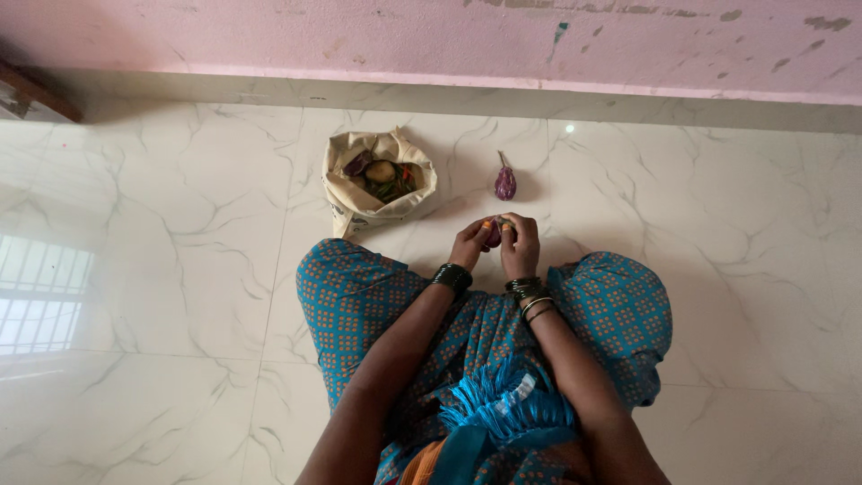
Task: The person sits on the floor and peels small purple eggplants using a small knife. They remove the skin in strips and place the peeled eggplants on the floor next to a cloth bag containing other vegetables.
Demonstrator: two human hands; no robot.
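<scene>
Small purple eggplant (493, 233) between both hands' fingertips, grip closed.

— What is held between the hands?
— A small purple eggplant (493, 233) is gripped by the left hand (472, 242) and right hand (520, 244) together.
— What is seen beyond them?
— A second eggplant (505, 182) is laid on the marble floor (718, 233), near a cloth bag (359, 202) filled with vegetables.

Glossy marble floor (180, 296), cloth bag (346, 198)
</scene>
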